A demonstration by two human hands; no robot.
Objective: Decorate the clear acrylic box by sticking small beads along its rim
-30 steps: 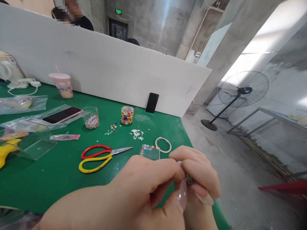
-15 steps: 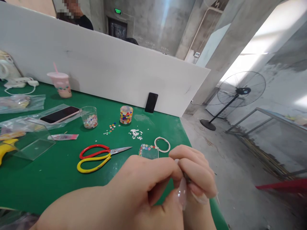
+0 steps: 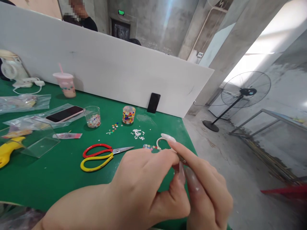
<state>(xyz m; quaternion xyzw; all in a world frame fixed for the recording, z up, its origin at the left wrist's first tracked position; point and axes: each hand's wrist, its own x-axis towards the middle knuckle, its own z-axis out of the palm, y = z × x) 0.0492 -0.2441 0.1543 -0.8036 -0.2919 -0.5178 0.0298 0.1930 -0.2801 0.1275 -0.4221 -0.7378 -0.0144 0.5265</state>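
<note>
My left hand [image 3: 148,185] is closed in a pinch at the lower centre, its fingertips meeting those of my right hand [image 3: 206,185]. Something small and dark sits between the fingertips, too hidden to name. The right index finger is extended over it, with the thumb below. Just beyond the hands lie a white ring-shaped roll [image 3: 158,142] and a clear piece edged with coloured bits [image 3: 150,147], both partly covered. Scissors with red and yellow handles [image 3: 97,157] rest to the left. White bits [image 3: 137,134] are scattered behind.
A clear cup of bits [image 3: 93,119], a colourful patterned cup [image 3: 129,115], a pink drink cup [image 3: 66,84], phones [image 3: 153,103], a clear box [image 3: 40,143] and a tube [image 3: 68,136] stand or lie on the green table [image 3: 64,175]. A white partition [image 3: 115,70] runs behind; a person is beyond it.
My right index finger has straightened and stretched forward over the ring-shaped roll. Both hands stay together and now cover more of the clear piece. The view has shifted slightly.
</note>
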